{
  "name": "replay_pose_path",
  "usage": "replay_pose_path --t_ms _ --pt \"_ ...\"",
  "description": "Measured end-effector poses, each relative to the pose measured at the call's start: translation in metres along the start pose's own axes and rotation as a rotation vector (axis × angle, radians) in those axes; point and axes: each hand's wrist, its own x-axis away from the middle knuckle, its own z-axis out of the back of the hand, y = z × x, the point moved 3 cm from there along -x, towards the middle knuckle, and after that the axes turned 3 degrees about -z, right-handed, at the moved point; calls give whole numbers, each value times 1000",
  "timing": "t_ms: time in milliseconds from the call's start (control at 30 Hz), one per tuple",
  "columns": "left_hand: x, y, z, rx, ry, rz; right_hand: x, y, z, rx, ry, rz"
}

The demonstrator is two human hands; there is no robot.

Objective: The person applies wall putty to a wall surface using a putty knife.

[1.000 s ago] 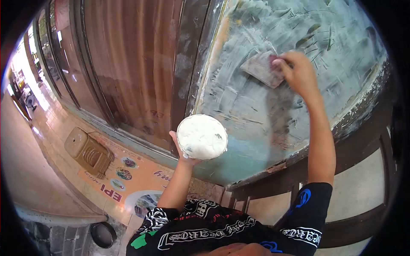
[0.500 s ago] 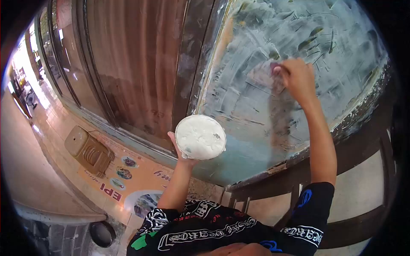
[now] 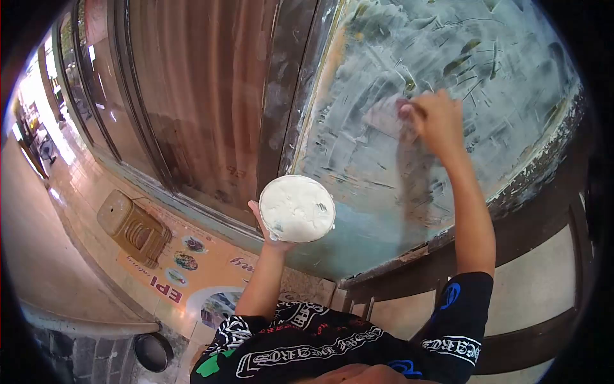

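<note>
My left hand (image 3: 263,224) holds a round tub (image 3: 297,208) from its left and underside, and a white paste fills it to the rim. Up on the right, my right hand (image 3: 438,121) pinches a small reddish-handled scraper (image 3: 385,115) with a thin, pale, see-through blade. The blade lies against a blue-green wall (image 3: 377,160) smeared with whitish streaks. Dark gouge-like marks show across the wall above and right of the hand. The hand's shadow falls down the wall below it.
Dark-framed glass panels (image 3: 198,83) stand at the left. On the tiled floor are a brown plastic stool (image 3: 131,227) and an orange printed banner (image 3: 204,272). A round black pan (image 3: 153,352) sits lower left. Brown-framed panels (image 3: 531,288) run along the lower right.
My right hand and the scraper have moved a little to the left along the wall. My left hand and the tub have shifted slightly left and down.
</note>
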Motion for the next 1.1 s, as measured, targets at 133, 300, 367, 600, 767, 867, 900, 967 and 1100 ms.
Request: replay_pose_path --t_ms 133,300,367,600,767,867,900,967,1100 --pt "5 3 2 27 15 29 -21 43 47 -74 205 -155" --pt "4 11 9 13 95 -12 18 -4 20 -152 -14 -62" --pt "4 10 16 43 106 7 37 -22 -19 -148 -185 -9" --pt "4 14 7 -28 38 9 -3 18 31 17 93 -87" --pt "4 15 12 -20 94 18 28 12 17 -138 174 -89" --pt "-1 14 14 -1 131 4 62 -39 -33 -152 -123 18" --pt "-1 14 16 -59 145 10 71 -46 -52 -130 -159 59" --pt "-3 11 18 -54 149 19 65 -45 -62 -75 -136 69" --pt "-2 7 7 -72 122 50 8 -14 -10 20 92 -37"
